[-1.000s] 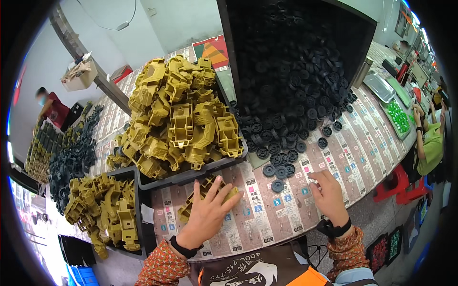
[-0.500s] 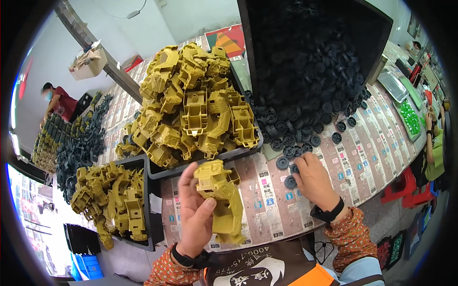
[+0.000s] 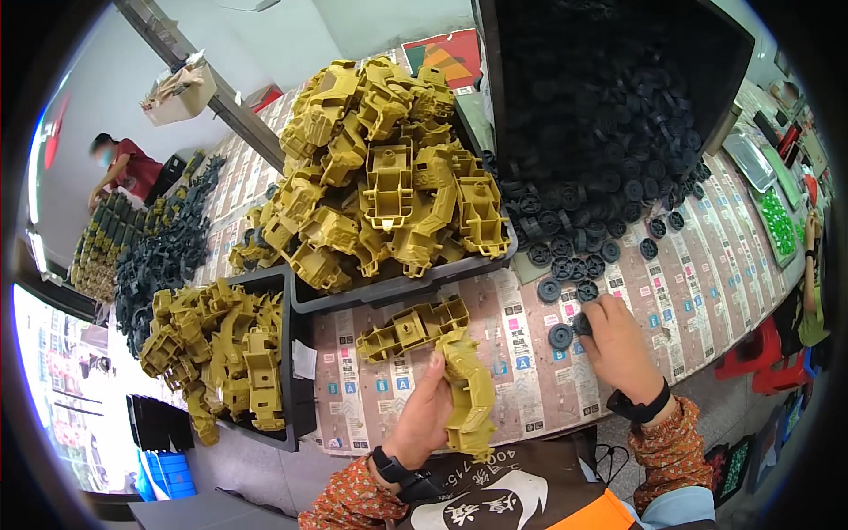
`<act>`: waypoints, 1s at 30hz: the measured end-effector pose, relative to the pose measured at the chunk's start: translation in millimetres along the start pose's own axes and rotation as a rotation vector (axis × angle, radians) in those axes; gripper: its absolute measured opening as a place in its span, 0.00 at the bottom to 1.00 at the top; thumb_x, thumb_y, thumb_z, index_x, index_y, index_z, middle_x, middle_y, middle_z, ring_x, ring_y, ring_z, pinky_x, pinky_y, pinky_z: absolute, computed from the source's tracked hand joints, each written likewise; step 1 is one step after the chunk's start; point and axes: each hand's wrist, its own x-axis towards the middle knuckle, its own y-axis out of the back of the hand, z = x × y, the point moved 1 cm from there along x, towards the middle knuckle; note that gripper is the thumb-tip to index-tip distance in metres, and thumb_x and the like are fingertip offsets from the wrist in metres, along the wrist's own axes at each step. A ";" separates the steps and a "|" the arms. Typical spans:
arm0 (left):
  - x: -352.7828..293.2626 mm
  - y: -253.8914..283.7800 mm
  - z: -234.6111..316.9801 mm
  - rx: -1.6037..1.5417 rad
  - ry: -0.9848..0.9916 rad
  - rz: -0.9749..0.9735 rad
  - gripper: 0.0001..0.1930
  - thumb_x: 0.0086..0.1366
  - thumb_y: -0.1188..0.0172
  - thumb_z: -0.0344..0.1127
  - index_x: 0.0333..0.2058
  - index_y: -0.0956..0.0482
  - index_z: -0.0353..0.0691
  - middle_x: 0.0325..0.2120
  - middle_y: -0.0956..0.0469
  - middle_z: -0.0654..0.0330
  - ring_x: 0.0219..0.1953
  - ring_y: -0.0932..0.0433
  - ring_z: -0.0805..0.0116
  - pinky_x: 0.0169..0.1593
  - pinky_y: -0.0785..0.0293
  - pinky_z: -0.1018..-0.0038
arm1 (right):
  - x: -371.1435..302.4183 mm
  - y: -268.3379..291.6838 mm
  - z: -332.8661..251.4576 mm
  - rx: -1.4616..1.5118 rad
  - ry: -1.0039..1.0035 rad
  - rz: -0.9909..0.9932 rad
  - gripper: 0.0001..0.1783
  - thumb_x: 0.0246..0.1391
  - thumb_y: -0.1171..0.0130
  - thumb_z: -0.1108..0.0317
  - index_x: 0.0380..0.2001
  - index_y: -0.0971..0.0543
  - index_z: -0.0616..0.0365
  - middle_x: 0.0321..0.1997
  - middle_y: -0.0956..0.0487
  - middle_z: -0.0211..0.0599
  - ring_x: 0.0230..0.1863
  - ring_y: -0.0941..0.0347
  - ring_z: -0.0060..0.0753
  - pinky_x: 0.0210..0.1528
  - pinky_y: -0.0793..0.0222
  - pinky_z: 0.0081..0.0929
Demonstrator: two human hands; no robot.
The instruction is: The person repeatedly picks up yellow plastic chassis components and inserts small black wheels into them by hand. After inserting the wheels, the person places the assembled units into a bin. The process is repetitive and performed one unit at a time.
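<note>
My left hand is closed round a yellow plastic toy vehicle body, held above the table's near edge. Just beyond it, a second yellow vehicle body lies on the table. The fingertips of my right hand pinch a small black toy wheel, partly hidden by the fingers. Left of this wheel, another black wheel lies flat on the table. Farther off, loose black wheels spill out in front of a large black bin full of wheels.
A black crate heaped with yellow bodies stands ahead, with a smaller heaped crate to its left. Dark plastic parts are piled at far left, near a person in a red shirt. Red stools stand at the right.
The view has shifted. My left hand has lowered the yellow body toward me, and a second body now shows separately on the table. My right hand has lifted a wheel slightly.
</note>
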 end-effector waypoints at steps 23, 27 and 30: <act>-10.2 -23.9 -23.4 0.633 -0.352 0.022 0.29 0.76 0.42 0.38 0.66 0.49 0.40 0.56 0.32 0.56 0.57 0.29 0.70 0.61 0.30 0.71 | -24.3 -39.0 -95.3 1.033 -0.160 -0.108 0.34 0.63 0.47 0.82 0.73 0.36 0.62 0.55 0.21 0.45 0.55 0.22 0.30 0.61 0.28 0.28; -7.3 -24.9 -24.6 0.816 -0.389 -0.006 0.29 0.77 0.44 0.38 0.66 0.51 0.37 0.55 0.34 0.54 0.56 0.30 0.69 0.61 0.31 0.71 | -32.4 -30.0 -109.6 0.880 -0.068 -0.029 0.37 0.60 0.53 0.85 0.74 0.40 0.63 0.58 0.20 0.60 0.60 0.20 0.43 0.62 0.28 0.30; -5.4 -23.0 -26.4 0.823 -0.353 -0.039 0.30 0.78 0.45 0.38 0.66 0.53 0.36 0.55 0.33 0.53 0.56 0.30 0.68 0.61 0.31 0.70 | -34.3 -33.8 -103.6 0.913 -0.025 -0.038 0.43 0.51 0.54 0.84 0.74 0.40 0.64 0.62 0.24 0.66 0.61 0.22 0.56 0.59 0.26 0.34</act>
